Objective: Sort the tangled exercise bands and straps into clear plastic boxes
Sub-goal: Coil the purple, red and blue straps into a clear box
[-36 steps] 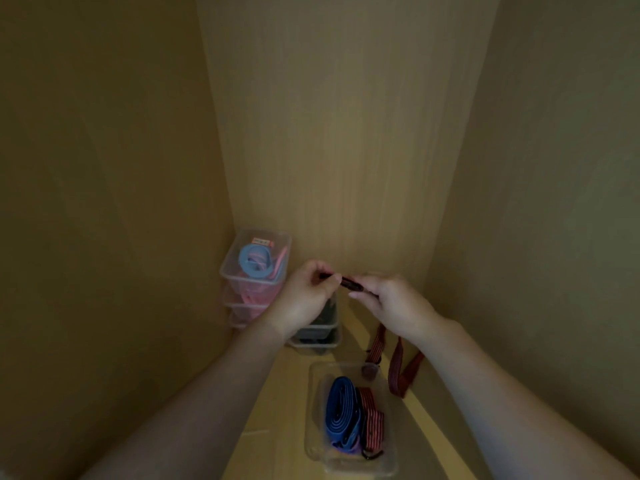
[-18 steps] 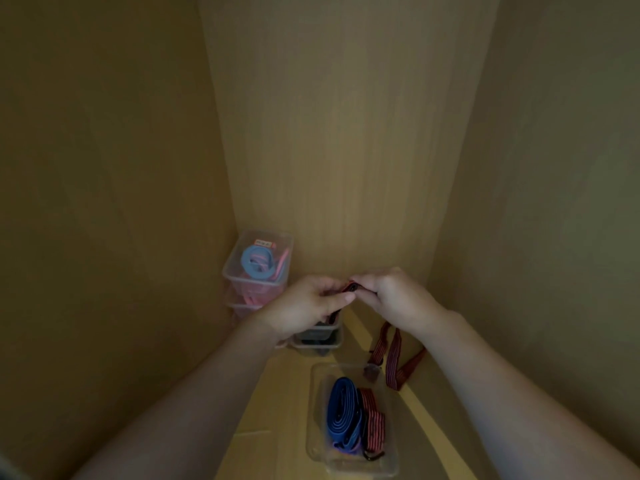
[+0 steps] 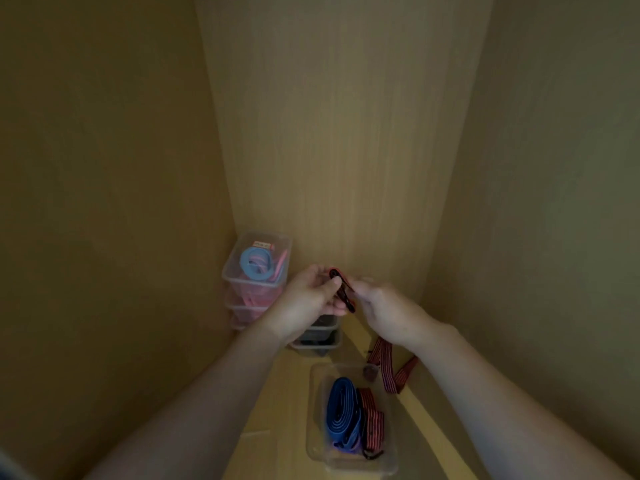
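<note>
Dimly lit wood-grain cabinet interior: the back panel [image 3: 346, 133] rises beyond the left hand [image 3: 308, 303] and right hand [image 3: 388, 313], the left side panel [image 3: 104, 202] and right side panel [image 3: 554, 202] flank them, shelf floor [image 3: 284, 410] beneath.

In the clear box [image 3: 349, 462] lie a dark blue band [image 3: 343, 414] and a rolled strap [image 3: 372, 420] striped red and black. Just beyond that box, the hanging strap [image 3: 391, 370] shows the same stripes; farther beyond, a pale blue band [image 3: 256, 263] tops pink bands [image 3: 252, 292].

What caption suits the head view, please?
Left hand and right hand hold a red-and-black striped strap near a clear plastic box.
</note>
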`<state>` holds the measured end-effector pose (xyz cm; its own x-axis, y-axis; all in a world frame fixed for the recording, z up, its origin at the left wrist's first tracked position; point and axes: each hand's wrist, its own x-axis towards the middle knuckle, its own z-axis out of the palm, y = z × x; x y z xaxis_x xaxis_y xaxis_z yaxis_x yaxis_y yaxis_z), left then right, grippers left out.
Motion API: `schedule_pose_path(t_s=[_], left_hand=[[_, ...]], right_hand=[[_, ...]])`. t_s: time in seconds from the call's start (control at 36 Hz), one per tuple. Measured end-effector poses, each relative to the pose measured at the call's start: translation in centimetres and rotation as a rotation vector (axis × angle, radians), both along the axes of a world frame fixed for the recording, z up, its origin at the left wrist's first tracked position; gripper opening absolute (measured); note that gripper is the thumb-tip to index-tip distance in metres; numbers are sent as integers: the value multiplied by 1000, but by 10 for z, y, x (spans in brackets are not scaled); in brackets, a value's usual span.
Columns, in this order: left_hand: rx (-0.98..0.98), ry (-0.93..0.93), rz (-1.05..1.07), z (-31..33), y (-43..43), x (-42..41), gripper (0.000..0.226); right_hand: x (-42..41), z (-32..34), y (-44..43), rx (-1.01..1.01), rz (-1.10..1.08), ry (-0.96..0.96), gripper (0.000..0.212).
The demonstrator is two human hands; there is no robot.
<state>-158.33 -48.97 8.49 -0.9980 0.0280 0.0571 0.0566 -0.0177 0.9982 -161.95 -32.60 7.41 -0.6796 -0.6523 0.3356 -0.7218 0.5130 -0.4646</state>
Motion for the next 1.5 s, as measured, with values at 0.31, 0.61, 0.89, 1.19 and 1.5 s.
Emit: schedule_pose_path(t_s=[0.31,0.61,0.89,1.19,1.5], left_hand=[[149,-5,66,1,-3,-4,21],[117,-65,152,-2,-11,-7,28],[-781,119,-47,3,-18,-3,29],[-573,-54,-174,2,-16,-2,21],[-373,-81,-100,2,-11,-9,23]], right_hand=[[-3,-8,2,-52,39,58,38],[-6,-2,4,-1,-26,110,34],[-11,7,6,179,-30,118,29],[-12,8,10,53,1,189,24],[-13,6,0,-1,27,219,26]])
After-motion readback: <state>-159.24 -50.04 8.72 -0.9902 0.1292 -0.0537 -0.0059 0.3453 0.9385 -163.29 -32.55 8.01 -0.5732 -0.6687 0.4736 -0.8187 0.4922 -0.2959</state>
